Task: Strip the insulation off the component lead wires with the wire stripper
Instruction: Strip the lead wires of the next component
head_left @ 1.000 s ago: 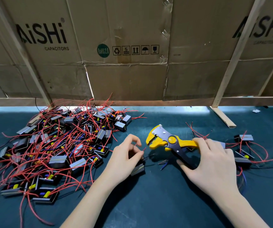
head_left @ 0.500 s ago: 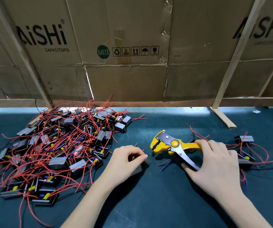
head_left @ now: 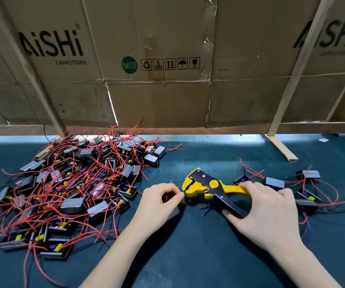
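Observation:
My right hand (head_left: 269,213) grips the handles of a yellow and black wire stripper (head_left: 206,187), whose jaws point left. My left hand (head_left: 159,201) is closed on a small grey component, mostly hidden under the palm. Its fingertips pinch a thin lead wire right at the stripper's jaws. A short red wire end (head_left: 171,181) sticks up above the left knuckles. I cannot tell whether the jaws are clamped on the wire.
A big heap of grey components with red lead wires (head_left: 69,188) fills the left of the dark mat. A smaller group (head_left: 304,190) lies right of my right hand. Cardboard panels (head_left: 167,80) and a wooden foot (head_left: 281,147) stand behind.
The stripper has swung down and left until its jaws meet my left fingertips. My left hand curled tighter and dropped over the component, bringing the wire to the jaws.

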{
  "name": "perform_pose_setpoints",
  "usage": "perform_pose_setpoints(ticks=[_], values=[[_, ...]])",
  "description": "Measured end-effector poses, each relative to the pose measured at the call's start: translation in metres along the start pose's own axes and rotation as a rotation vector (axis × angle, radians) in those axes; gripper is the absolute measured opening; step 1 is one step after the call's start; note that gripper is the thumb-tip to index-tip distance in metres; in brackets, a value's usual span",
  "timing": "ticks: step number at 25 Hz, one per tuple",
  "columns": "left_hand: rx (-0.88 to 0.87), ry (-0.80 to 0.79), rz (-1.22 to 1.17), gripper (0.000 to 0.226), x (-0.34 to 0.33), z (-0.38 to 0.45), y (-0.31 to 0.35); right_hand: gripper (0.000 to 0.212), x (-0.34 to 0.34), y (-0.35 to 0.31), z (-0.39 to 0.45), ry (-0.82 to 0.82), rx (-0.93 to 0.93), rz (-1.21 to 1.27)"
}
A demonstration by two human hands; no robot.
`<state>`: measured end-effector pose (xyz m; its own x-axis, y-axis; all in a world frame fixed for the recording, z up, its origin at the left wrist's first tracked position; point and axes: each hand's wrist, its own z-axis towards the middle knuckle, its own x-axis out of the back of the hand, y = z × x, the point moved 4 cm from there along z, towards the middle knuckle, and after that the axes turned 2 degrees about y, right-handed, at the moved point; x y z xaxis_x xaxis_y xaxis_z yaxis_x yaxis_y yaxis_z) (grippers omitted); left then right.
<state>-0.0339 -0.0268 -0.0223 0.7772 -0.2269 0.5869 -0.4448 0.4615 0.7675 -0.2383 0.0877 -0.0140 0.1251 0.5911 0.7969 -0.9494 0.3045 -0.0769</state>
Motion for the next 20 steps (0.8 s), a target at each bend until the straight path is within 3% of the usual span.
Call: perform_pose_setpoints(ticks=[8, 10, 12, 14, 17, 20], values=[[-0.011, -0.017, 0.010, 0.018, 0.001, 0.000, -0.001, 0.044, 0.007, -0.006, 0.000, 0.047, 0.003, -0.002], [-0.088, 0.011, 0.147, 0.013, 0.006, -0.001, 0.003, 0.054, 0.004, -0.003, 0.000, 0.057, -0.026, -0.005], [-0.181, 0.022, 0.331, 0.027, 0.013, -0.002, 0.009, 0.064, 0.006, 0.004, 0.001, 0.096, -0.088, -0.003], [-0.137, -0.074, 0.376, 0.044, 0.021, -0.003, 0.008, 0.069, 0.009, 0.011, 0.005, 0.121, -0.163, 0.017], [-0.113, -0.229, 0.519, 0.045, 0.017, -0.006, 0.012, 0.068, 0.015, 0.023, 0.009, 0.162, -0.242, 0.063], [-0.136, -0.185, 0.461, 0.043, 0.004, -0.008, 0.021, 0.066, 0.019, 0.027, 0.010, 0.174, -0.292, 0.125]])
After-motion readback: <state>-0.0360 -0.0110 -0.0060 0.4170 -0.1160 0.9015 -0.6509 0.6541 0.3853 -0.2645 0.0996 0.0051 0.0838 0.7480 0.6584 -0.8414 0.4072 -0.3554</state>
